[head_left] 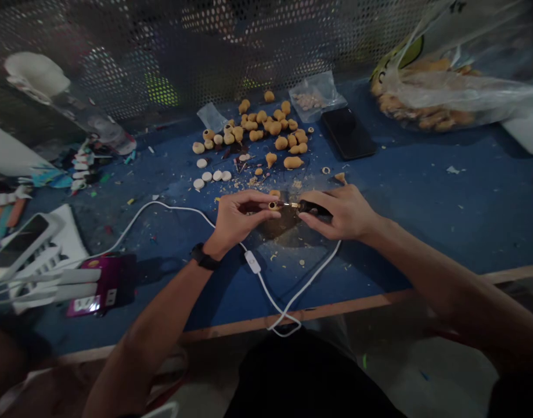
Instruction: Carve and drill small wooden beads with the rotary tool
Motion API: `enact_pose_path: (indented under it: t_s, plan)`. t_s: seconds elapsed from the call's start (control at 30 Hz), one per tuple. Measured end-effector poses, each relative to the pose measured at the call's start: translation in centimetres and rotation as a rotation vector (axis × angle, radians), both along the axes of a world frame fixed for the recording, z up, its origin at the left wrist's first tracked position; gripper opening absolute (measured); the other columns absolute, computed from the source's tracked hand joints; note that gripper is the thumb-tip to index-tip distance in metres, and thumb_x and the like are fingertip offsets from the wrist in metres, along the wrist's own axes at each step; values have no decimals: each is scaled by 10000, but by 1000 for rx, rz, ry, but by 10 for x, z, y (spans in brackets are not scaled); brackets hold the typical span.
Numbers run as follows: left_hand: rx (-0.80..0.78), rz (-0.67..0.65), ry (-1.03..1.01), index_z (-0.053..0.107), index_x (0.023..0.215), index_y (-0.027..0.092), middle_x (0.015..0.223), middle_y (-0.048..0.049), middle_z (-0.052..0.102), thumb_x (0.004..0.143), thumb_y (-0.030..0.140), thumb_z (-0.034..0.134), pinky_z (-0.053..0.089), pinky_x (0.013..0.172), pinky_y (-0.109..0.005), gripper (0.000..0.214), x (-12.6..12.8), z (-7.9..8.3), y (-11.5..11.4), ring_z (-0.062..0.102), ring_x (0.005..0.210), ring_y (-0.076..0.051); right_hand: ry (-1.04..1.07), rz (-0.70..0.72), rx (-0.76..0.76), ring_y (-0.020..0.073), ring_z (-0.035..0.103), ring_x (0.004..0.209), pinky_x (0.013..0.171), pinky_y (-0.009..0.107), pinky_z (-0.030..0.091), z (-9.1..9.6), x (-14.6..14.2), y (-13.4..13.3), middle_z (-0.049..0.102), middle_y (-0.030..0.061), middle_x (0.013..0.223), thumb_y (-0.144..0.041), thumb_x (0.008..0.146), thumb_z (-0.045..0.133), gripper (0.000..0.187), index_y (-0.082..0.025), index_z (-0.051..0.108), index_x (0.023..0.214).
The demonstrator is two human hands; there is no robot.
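A person's left hand [244, 217] pinches a small round tan bead [274, 205] with a dark hollow centre, the fingers [266, 213] closed firmly on it, while the right hand [340, 212] wraps around a black pen-style rotary tool [312, 207], its slim metal bit meeting the bead. Both hands work above a blue desk [423, 220] strewn with pale dust and shavings [249, 183]. At upper right, a clear plastic bag [445, 87] slumps over a heap of tan, lumpy pieces, and a smaller clear bag [312, 96] holds pale crumbs. Between them and the hands lies a loose pile of smooth, gourd-shaped tan pieces [258, 130], with flat white discs [208, 176] along its near edge. A dark smartphone [348, 132] rests beside the small bag. A white cable [179, 208] with an inline switch [252, 262] loops across the desk and under the hands. A black watch band [204, 256] circles the left wrist, and a perforated metal panel [118, 58] stands behind the desk.
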State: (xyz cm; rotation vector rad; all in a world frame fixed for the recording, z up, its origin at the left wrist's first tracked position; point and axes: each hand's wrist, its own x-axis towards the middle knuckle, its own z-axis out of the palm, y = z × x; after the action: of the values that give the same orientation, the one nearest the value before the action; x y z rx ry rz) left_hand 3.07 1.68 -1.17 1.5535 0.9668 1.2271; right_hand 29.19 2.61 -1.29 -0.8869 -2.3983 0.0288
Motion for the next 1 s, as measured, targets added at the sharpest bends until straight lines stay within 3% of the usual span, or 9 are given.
enact_pose_path:
  t_s: [0.77,1.0]
  plan:
    - [-23,-2,-23,846,885,206,908,-71,837,650,381,987,706,779,-332,325,1,3,0,804,790,-199,-3,-10,-21,180,599,556,556,293,326,-1,0,0,714,24,676,-466,1017,516,338,-203,721,1075]
    - [-21,-9,5,839,913,194,941,-86,837,662,441,975,706,792,-346,377,-1,0,1,813,813,-216,5,3,-19,180,605,557,549,291,337,-1,0,1,714,24,672,-468,1007,525,335,-204,726,1057]
